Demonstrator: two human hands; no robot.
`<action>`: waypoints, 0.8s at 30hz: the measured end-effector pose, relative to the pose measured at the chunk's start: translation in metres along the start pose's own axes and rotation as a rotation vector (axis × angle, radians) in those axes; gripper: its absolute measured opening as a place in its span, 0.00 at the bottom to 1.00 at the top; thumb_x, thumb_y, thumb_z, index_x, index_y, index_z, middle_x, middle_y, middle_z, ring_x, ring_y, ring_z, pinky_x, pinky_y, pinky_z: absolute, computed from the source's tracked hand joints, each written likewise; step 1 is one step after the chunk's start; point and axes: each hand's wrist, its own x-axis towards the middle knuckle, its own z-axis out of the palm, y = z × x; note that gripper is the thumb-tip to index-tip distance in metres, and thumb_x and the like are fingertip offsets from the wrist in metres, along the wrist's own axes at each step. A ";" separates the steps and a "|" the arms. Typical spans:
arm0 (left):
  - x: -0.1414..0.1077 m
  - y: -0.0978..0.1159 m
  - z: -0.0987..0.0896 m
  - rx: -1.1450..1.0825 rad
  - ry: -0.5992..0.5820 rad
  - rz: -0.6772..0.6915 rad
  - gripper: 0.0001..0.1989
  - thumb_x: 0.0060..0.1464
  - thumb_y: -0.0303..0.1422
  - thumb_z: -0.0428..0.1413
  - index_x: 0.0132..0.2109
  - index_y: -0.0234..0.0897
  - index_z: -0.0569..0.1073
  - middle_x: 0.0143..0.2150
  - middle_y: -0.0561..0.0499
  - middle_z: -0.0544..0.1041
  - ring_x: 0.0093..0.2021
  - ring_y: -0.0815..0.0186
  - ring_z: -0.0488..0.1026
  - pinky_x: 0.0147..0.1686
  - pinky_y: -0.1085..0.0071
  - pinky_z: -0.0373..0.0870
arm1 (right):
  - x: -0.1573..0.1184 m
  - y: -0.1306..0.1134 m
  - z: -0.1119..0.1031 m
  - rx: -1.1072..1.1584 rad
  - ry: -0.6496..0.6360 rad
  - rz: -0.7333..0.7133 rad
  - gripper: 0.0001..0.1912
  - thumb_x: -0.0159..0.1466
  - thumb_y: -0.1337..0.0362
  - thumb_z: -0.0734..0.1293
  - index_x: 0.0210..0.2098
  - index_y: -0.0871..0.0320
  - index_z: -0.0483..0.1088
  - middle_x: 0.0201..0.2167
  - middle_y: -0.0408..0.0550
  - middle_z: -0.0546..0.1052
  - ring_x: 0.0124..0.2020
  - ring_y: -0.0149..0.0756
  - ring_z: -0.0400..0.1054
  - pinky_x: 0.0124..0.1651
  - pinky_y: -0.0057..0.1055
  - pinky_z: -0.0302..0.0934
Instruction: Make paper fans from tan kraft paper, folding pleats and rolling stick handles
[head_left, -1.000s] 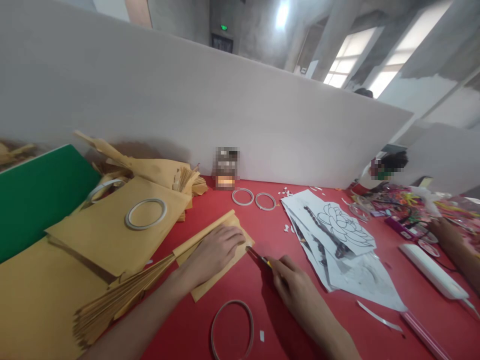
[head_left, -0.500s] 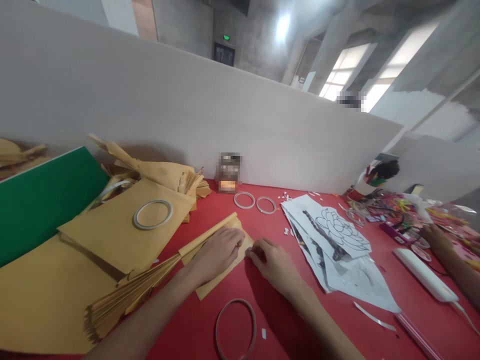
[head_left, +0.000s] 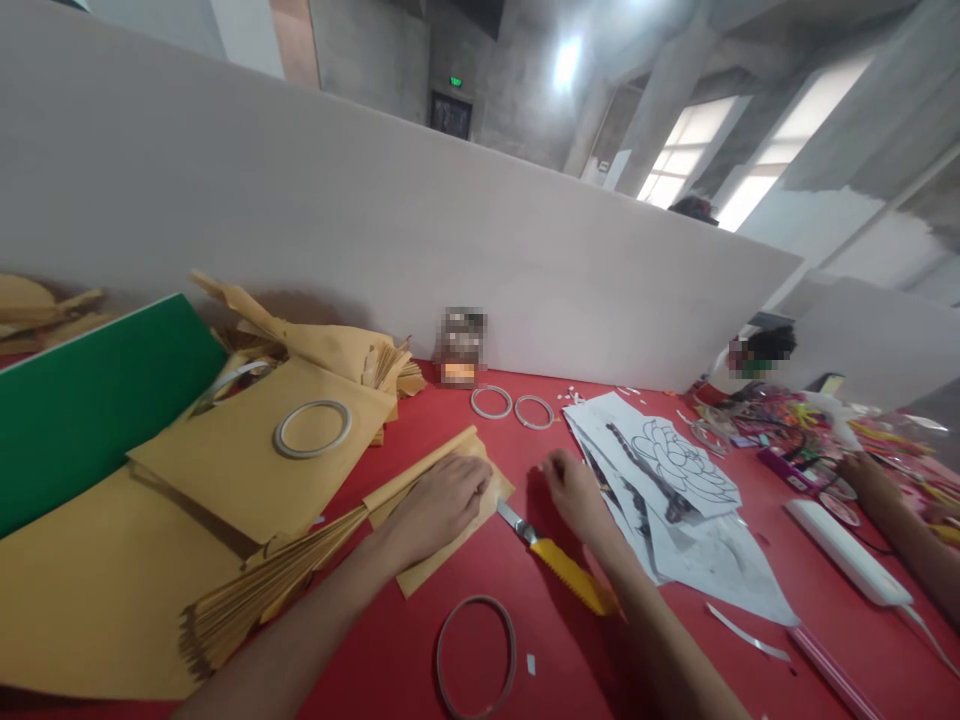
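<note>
My left hand rests on a folded piece of brown paper, its fingers curled down against the sheet. Pleated brown paper fans out beneath my left forearm. To the right, my right hand hovers over the red table with its fingers curled in; whatever they may hold is too small to make out. Between the hands lies a yellow-handled utility knife, its metal end touching the paper's right corner and its handle reaching toward my right forearm. A thin ring lies nearer to me.
Large brown sheets with a ring and a green board fill the left. Two rings lie ahead. Drawings, a white glue gun and another person's hand are at the right. A white partition stands behind.
My right hand has moved away from the paper, up and to the right. The yellow knife now shows on the table where that hand and forearm were. My left hand has barely moved.
</note>
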 end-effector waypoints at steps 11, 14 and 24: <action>0.000 -0.009 0.003 -0.175 0.016 -0.076 0.14 0.73 0.36 0.51 0.44 0.41 0.82 0.58 0.47 0.81 0.60 0.57 0.75 0.61 0.57 0.71 | -0.115 0.011 -0.023 -0.080 -0.154 -0.305 0.17 0.77 0.62 0.62 0.63 0.48 0.71 0.46 0.50 0.78 0.44 0.43 0.76 0.48 0.37 0.70; 0.001 -0.006 0.001 -0.220 0.022 -0.101 0.15 0.75 0.36 0.48 0.52 0.41 0.80 0.57 0.46 0.81 0.60 0.58 0.76 0.63 0.58 0.70 | -0.132 0.022 -0.026 -0.114 -0.102 -0.319 0.18 0.78 0.64 0.59 0.63 0.49 0.71 0.44 0.51 0.77 0.42 0.43 0.75 0.47 0.38 0.70; 0.000 0.010 -0.010 -0.220 0.188 -0.197 0.15 0.75 0.36 0.44 0.52 0.40 0.75 0.49 0.47 0.81 0.48 0.61 0.79 0.50 0.64 0.75 | -0.084 0.041 -0.034 -0.381 0.048 -0.099 0.18 0.76 0.66 0.60 0.64 0.54 0.69 0.51 0.57 0.78 0.50 0.50 0.75 0.50 0.43 0.67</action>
